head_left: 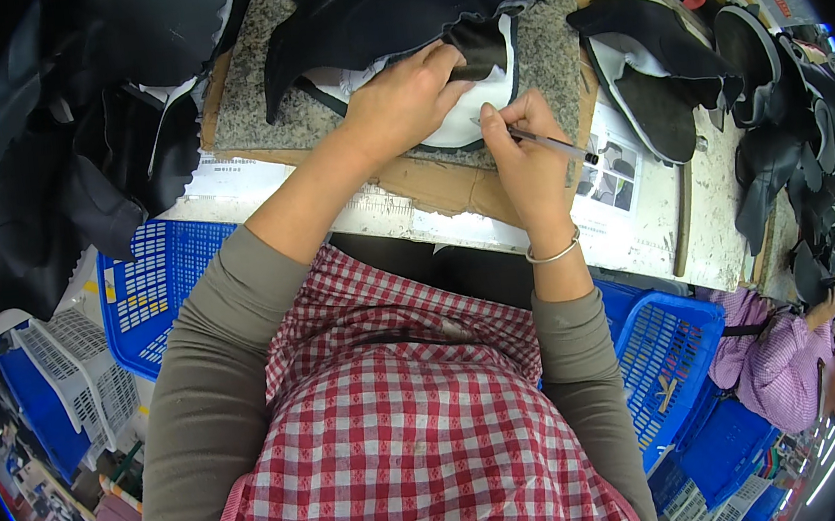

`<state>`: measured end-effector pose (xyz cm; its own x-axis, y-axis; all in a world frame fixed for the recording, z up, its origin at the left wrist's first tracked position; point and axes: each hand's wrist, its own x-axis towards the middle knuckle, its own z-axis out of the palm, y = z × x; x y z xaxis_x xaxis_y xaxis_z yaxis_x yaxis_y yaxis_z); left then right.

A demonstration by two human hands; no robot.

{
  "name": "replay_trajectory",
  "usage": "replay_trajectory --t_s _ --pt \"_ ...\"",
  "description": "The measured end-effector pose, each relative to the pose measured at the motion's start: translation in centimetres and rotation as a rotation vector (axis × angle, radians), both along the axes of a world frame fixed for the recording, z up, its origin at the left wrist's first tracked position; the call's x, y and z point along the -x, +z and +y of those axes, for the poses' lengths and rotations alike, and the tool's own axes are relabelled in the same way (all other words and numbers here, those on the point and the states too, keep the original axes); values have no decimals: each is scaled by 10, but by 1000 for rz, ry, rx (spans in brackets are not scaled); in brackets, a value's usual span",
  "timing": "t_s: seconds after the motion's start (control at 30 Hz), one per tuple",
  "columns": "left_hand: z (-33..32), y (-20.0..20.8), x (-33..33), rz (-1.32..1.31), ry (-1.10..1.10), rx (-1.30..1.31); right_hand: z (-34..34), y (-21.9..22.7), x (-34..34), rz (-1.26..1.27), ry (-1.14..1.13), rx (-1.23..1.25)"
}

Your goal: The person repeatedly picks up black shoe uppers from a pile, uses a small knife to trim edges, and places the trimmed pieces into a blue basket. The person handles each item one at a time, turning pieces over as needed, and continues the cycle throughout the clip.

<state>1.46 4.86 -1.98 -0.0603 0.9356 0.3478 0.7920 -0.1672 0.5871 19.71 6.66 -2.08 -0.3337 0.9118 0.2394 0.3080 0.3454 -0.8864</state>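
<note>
A black leather shoe upper [365,24] with a white lining [469,115] lies on a speckled stone slab [245,91] in front of me. My left hand [407,101] grips the upper's folded-back edge, its fingers closed over the dark flap beside the white lining. In my right hand [528,154] is a slim pen [555,143], pinched between thumb and fingers. That hand rests low at the lining's right side. The pen's tip is too small to make out against the white surface.
More black leather pieces are heaped at the left [105,150]; other uppers [655,67] lie to the right. A printed sheet [615,176] shows beside the slab. Blue baskets [154,286] flank me below the table edge. A co-worker in a pink checked sleeve [780,366] sits at the right.
</note>
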Motion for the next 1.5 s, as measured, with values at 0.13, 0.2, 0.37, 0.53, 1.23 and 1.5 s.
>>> replay_trajectory --t_s 0.13,0.2,0.37,0.53,1.23,1.5 --pt "0 -2 2 -6 -4 -5 3 0 -3 59 60 103" --pt "-1 -1 1 -6 -5 -30 4 1 -3 61 24 84" --pt "-2 3 -1 2 1 -9 9 2 -7 122 76 142" --pt "-12 1 7 -330 -47 50 17 10 -30 663 -116 318" --pt "-72 140 116 695 223 -628 85 102 -187 462 -516 -112" --pt "-3 199 187 1689 -175 -231 -16 27 -183 366 -484 -6"
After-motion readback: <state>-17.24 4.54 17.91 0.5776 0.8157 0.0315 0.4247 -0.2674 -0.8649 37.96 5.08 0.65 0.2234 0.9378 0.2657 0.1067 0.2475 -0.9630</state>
